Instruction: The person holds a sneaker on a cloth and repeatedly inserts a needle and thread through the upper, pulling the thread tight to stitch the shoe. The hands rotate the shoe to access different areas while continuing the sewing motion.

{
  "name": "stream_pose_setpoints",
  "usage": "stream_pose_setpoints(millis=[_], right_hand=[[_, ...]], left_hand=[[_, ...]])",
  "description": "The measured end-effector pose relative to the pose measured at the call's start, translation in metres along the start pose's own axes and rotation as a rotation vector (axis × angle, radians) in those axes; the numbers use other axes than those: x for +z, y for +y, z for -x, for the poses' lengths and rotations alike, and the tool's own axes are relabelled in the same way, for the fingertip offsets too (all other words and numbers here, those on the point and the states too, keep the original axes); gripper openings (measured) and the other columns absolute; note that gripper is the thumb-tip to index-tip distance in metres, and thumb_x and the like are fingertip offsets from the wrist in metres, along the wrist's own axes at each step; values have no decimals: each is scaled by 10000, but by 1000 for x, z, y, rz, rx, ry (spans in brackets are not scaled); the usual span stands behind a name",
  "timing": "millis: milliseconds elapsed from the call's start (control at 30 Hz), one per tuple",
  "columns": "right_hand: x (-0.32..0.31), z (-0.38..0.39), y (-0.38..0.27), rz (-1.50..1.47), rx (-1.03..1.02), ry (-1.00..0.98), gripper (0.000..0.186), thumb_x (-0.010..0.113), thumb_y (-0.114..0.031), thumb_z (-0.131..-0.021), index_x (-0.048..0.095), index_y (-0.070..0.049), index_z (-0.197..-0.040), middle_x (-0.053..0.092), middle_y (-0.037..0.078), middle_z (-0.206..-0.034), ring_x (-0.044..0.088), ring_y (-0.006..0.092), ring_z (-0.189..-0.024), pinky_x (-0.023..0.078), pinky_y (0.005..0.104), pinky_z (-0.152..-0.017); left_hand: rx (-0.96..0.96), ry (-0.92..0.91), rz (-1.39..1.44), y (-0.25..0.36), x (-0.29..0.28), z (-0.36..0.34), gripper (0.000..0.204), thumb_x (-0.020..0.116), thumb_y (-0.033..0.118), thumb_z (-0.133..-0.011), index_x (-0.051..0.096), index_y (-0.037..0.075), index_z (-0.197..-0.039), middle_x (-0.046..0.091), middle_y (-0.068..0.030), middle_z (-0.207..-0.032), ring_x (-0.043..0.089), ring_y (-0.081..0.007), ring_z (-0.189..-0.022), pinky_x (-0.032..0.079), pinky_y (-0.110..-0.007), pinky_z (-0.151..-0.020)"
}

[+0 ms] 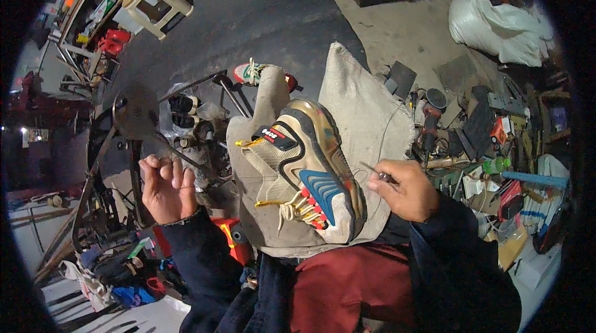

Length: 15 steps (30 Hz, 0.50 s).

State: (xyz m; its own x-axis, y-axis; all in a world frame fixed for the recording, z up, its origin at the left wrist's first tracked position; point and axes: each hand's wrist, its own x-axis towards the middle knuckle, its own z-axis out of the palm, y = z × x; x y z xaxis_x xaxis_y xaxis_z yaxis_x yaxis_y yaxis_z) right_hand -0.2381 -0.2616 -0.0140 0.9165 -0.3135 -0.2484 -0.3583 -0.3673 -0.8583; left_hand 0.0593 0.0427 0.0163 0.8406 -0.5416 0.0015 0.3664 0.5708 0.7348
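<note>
R hand (406, 191) is gripping a thin pointed tool (386, 177) — fingers closed, tip aiming left twd the sole (355, 199). L hand (169, 190) is hovering half-curled, apart from the shoe (313, 164); can't tell if it's pinching anything fine. Betw. them, the shoe's lying on its side on the lap cloth (372, 103) — best be bracing it w/ L hand, fingers clear of the tip.
</note>
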Motion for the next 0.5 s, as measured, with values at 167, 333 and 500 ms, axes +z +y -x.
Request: stream_pose_setpoints(millis=[167,333,500], right_hand=[[8,0,-1,-300,-16,186,222,734,-183,-932,645,18,-907,579,71,-709,551,118,-676,473,324,-618],[17,-11,-14,-48,-42,85,266,797,-205,-895,652,17,-898,603,76,-745,562,109,-696,484,327,-640],[8,-10,-11,-189,65,-91,261,712,-256,-957,679,2,-986,644,81,-832,547,119,-698,473,323,-651]], left_hand=[[-4,36,-36,-9,-6,-1,289,437,348,-1118,582,109,-1044,511,-10,-780,421,-133,-622,383,-289,-540],[8,54,-17,-13,-5,-2,283,445,318,-1116,587,90,-1027,481,-21,-756,420,-132,-590,385,-286,-514],[8,112,-36,-12,-7,4,282,447,319,-1116,583,93,-1013,497,-20,-756,431,-129,-591,391,-286,-519]])
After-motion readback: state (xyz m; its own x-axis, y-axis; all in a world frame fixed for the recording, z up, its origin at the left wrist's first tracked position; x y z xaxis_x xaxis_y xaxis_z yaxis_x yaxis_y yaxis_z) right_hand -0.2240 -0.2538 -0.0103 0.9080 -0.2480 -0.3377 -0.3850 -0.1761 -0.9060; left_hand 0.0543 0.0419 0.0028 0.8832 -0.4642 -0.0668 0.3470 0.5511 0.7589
